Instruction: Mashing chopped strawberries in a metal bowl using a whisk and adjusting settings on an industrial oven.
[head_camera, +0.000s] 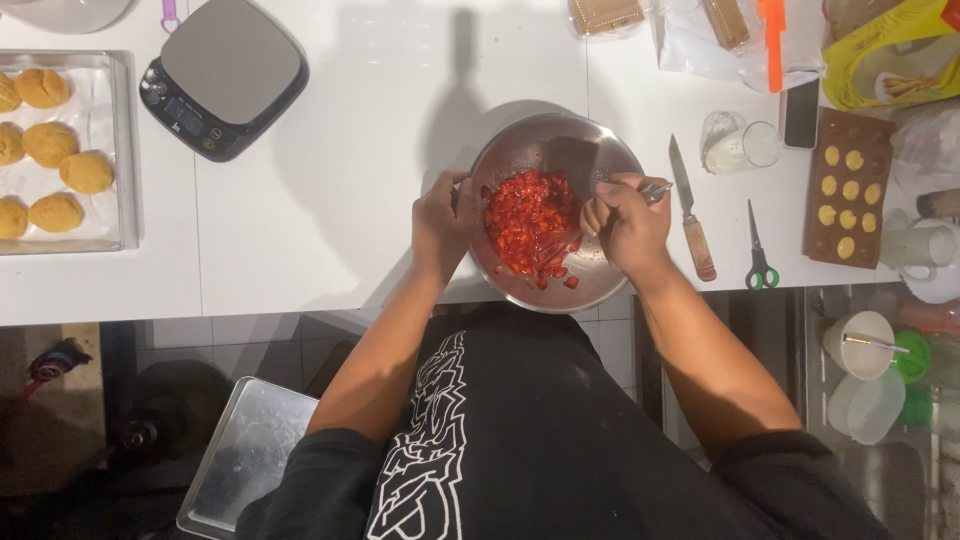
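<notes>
Head view: steel mixing bowl (520, 150) of chopped red fruit (530, 222) sits between hands, left hand (443, 222) clamped on rim at 9 o'clock, right hand (628, 222) fisted around metal utensil (655, 190) at 3 o'clock, handle pointing toward 2 o'clock.

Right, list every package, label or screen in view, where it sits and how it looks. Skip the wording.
Scale: top left of the table, dark rounded square with a grey plate; its small screen sits at the front left edge.
Phone: top right, upright dark rectangle, screen dark.
Yellow bag: top right corner, crumpled, with green trim.
Clear bags: top edge right of centre, see-through plastic around brown blocks.
</notes>
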